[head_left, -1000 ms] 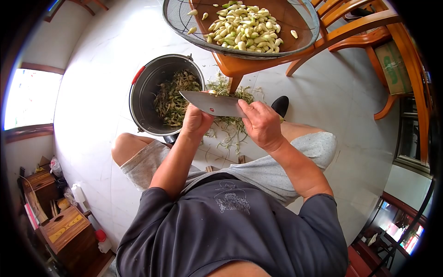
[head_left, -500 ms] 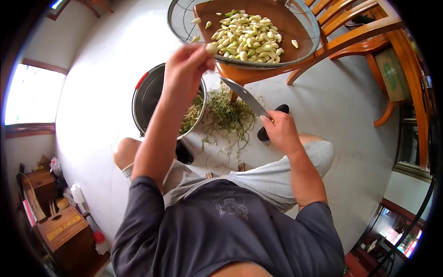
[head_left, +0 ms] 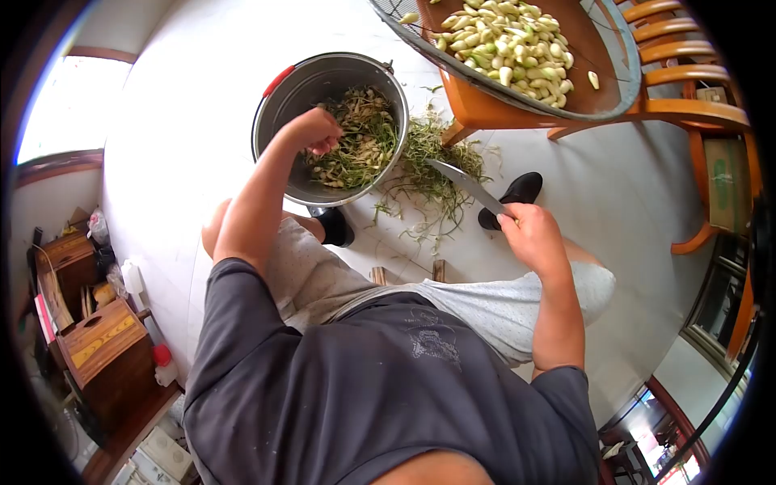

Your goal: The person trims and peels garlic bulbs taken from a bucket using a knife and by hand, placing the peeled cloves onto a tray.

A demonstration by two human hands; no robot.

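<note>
My left hand (head_left: 314,132) is over the metal bucket (head_left: 269,113), its fingers curled in. Whatever those fingers may hold is hidden. Inside the bucket lies a heap of green and dry brown plants (head_left: 364,133) with stringy stems. My right hand (head_left: 531,234) grips a knife (head_left: 473,184) by its handle, the blade pointing up and left above green trimmings (head_left: 436,162) on the floor. A round mesh sieve (head_left: 626,61) holds a pile of pale trimmed bulbs (head_left: 513,48), apart from both hands.
The sieve rests on a wooden chair (head_left: 465,101) at upper right. A cardboard box (head_left: 727,182) sits beyond it. My black shoes (head_left: 524,188) are on the pale tiled floor (head_left: 194,105). Wooden boxes (head_left: 101,339) stand at the left.
My left hand has moved from the sieve's edge, where it held a pale bulb, down over the bucket. The view has shifted. My right hand still holds the knife.
</note>
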